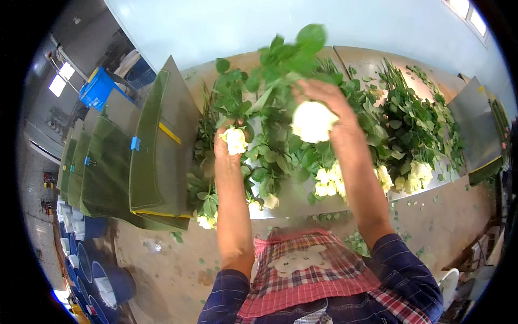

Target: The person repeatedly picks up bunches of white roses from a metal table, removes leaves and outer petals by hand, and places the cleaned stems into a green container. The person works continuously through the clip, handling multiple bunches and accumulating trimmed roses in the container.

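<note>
My left hand (222,142) grips a leafy stem just behind a cream-white rose bloom (234,141). Farther right and raised over the table, my right hand (330,97) is closed around the stem of a larger white rose (313,122). That rose's leaves (301,44) fan out beyond the hand and look blurred. Fingers of both hands are partly hidden by blooms and foliage. Beneath them, cut roses lie in piles on a metal table, their white blooms (330,181) towards me. Another bunch of rose stems (404,117) lies to the right.
Upright metal partitions with green cloth covers (147,141) and blue clips stand at the left. Another metal panel (477,121) bounds the right side. Blue buckets (113,283) line the floor at lower left. Fallen leaves (356,243) litter the floor. A pale wall (259,28) rises behind the table.
</note>
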`<state>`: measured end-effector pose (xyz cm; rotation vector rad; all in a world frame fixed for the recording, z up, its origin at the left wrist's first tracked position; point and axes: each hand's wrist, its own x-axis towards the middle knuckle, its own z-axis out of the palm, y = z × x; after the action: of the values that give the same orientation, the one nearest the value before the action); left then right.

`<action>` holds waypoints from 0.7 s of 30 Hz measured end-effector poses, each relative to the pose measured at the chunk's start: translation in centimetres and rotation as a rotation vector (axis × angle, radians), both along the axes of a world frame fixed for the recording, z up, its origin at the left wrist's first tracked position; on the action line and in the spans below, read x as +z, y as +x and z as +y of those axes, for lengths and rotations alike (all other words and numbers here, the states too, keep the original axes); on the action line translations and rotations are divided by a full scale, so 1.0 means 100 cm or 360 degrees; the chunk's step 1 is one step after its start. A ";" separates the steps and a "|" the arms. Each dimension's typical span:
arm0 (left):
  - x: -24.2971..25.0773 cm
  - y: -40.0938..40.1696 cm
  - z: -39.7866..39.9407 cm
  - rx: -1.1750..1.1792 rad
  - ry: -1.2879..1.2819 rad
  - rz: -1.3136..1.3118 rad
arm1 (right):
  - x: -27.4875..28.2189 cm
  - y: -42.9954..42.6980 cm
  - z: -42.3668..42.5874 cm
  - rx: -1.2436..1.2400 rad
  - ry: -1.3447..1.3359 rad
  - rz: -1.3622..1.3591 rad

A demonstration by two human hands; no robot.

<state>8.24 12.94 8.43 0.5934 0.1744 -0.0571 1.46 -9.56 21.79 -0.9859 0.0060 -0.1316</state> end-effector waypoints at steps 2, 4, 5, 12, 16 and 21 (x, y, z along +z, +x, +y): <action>-0.015 -0.002 -0.008 0.0069 0.0100 0.0167 | -0.002 0.009 -0.040 0.0233 -0.0271 0.0000; -0.030 -0.008 -0.010 0.0113 0.0161 0.0261 | -0.013 0.006 -0.073 0.0208 -0.0526 -0.0016; -0.047 -0.009 -0.007 0.0098 0.0306 0.0266 | -0.018 0.006 -0.087 0.0142 -0.0727 0.0054; -0.148 -0.042 -0.021 0.0139 0.1140 0.0450 | -0.175 0.029 -0.190 0.0100 -0.1184 0.0523; -0.180 -0.066 -0.022 -0.0251 0.1611 0.0735 | -0.189 0.025 -0.202 0.0136 -0.1451 0.0577; -0.212 -0.087 -0.018 -0.0222 0.2143 0.0295 | -0.141 0.002 -0.173 -0.0836 -0.1668 0.0102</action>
<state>-0.43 11.15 -12.74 1.9473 0.3479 -0.1295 1.65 -26.87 7.68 -2.0219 0.2800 -0.6275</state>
